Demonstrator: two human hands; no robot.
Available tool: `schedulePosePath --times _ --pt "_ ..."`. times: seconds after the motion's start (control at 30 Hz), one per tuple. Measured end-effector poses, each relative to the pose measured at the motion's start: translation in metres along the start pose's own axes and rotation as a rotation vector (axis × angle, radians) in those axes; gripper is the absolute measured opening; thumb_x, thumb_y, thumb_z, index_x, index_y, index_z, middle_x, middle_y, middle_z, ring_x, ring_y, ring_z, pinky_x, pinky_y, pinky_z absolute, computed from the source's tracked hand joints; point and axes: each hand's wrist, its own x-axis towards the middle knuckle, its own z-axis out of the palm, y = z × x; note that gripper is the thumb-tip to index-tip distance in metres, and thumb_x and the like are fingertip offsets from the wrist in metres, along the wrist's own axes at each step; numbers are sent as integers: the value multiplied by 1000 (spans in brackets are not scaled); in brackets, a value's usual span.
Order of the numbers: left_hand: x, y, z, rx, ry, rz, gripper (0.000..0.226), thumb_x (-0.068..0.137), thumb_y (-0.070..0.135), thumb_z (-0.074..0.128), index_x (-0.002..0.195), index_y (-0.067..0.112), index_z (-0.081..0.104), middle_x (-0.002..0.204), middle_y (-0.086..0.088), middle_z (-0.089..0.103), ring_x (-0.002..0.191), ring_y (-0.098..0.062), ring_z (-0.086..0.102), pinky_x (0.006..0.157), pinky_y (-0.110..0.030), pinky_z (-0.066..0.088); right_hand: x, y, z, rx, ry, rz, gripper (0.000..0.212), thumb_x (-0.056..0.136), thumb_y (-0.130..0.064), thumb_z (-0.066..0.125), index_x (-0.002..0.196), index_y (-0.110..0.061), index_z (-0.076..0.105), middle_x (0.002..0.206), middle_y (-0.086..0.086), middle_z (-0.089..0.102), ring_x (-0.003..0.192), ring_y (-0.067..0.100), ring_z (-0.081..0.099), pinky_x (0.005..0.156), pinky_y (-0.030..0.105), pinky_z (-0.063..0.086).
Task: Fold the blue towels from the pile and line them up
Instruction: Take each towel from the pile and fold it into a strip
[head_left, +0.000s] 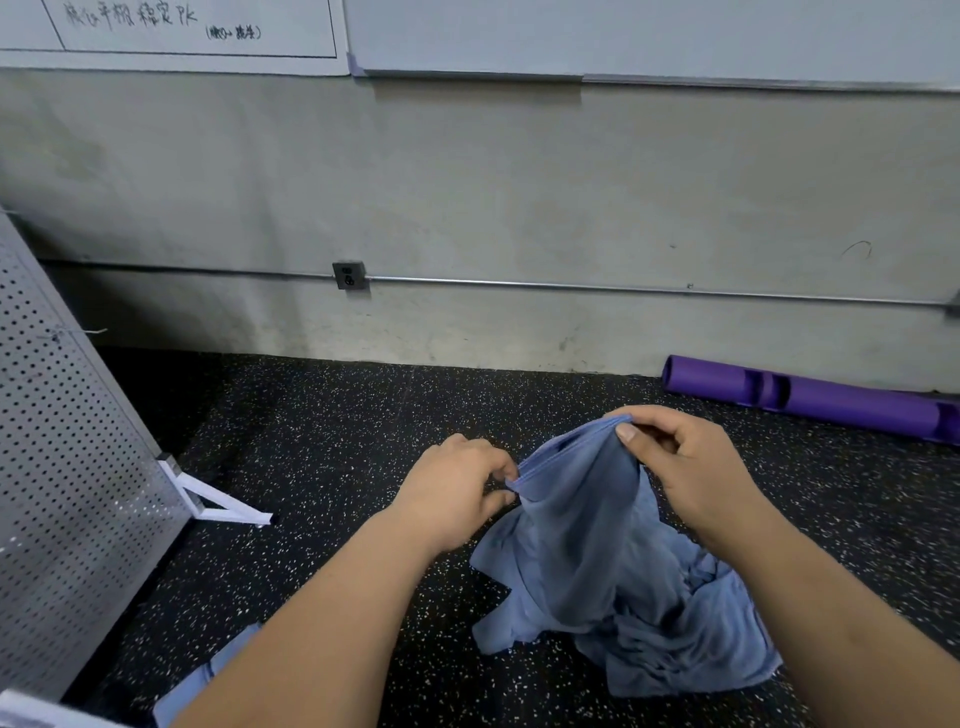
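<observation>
Head camera, read from the left: a perforated panel (62, 415) is seen standing on a white foot (218, 504) on the speckled floor (337, 441). At the lower left a strip of blue cloth (208, 670) is partly hidden by the forearm; whether it is a folded towel cannot be told.

The hem of a blue towel (582, 519) is pinched between thumb and fingertips by the left hand (457, 493), and the same hem is pinched higher up by the right hand (691, 462). The towel is held raised, its lower part hanging into the crumpled pile (675, 623) on the floor below. A purple tube (805, 400) lies by the wall (519, 182) at the far right.

Both pinches sit close together on the hem, so a skewed fold is likely if the corners are not found first. Because the hanging part is tangled with the pile, a second towel could be dragged up. A light pinch could also be lost.

No container is seen; the towels lie loose on the floor.
</observation>
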Motion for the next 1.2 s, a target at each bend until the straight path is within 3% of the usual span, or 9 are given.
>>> schedulePosePath --times 0.13,0.3,0.53,0.67,0.8,0.93,1.0,1.13,1.2 --pt "-1 0 -9 -90 102 -4 11 98 39 70 94 35 61 90 21 63 91 -8 57 87 -39 53 4 14 -8 -206 47 -2 20 99 -11 71 102 -29 79 88 -21 77 83 -8 68 74 4 46" --pt "1 2 -22 -166 377 16 5 99 31 65 97 33 60 92 19 61 88 -6 56 80 -35 52 7 26 -15 -395 85 34 15 97 -19 74 101 -33 79 84 -21 74 77 -12 64 66 4 43" --pt "1 -5 -15 -155 322 49 8 99 24 69 98 31 68 91 16 60 89 -9 55 83 -39 52 4 22 -10 -374 126 42 17 98 -19 73 104 -35 77 90 -17 75 83 -15 63 66 1 41" --pt "2 -7 -16 -199 350 27 7 99 25 70 98 32 69 92 17 63 89 -6 59 84 -35 53 3 24 -7 -420 149 8 14 98 -22 73 104 -33 79 91 -19 75 81 -7 66 68 3 41" --pt "1 -11 -13 -161 295 -35 9 98 27 71 94 34 66 91 18 64 87 -6 59 82 -39 55 -2 28 -1 -530 81 18 13 94 -24 78 96 -37 80 95 -20 75 89 -1 68 84 23 53" --pt "2 -13 -16 -154 339 -69 9 100 29 68 95 35 63 93 18 64 88 -8 58 81 -38 54 -1 24 3 -408 203 -66 12 95 -22 78 100 -32 80 96 -16 70 88 -1 65 75 4 42" --pt "1 -13 -15 -125 314 -76 8 100 31 68 95 36 64 92 19 64 89 -7 58 81 -39 54 -2 31 5 -508 85 19 15 94 -24 79 94 -40 79 88 -17 70 82 2 65 70 7 39" --pt "0 -12 -14 -133 324 -83 8 99 31 69 96 35 64 87 19 63 85 -8 56 78 -39 53 -1 25 4 -357 259 -63 14 96 -23 76 100 -36 80 93 -14 70 83 2 64 72 7 42" --pt "1 -13 -15 -132 322 -83 8 99 31 70 94 34 65 86 20 63 85 -8 57 78 -40 53 -1 26 4 -420 153 -9 14 96 -26 76 97 -39 80 91 -15 73 81 -2 64 70 9 42"
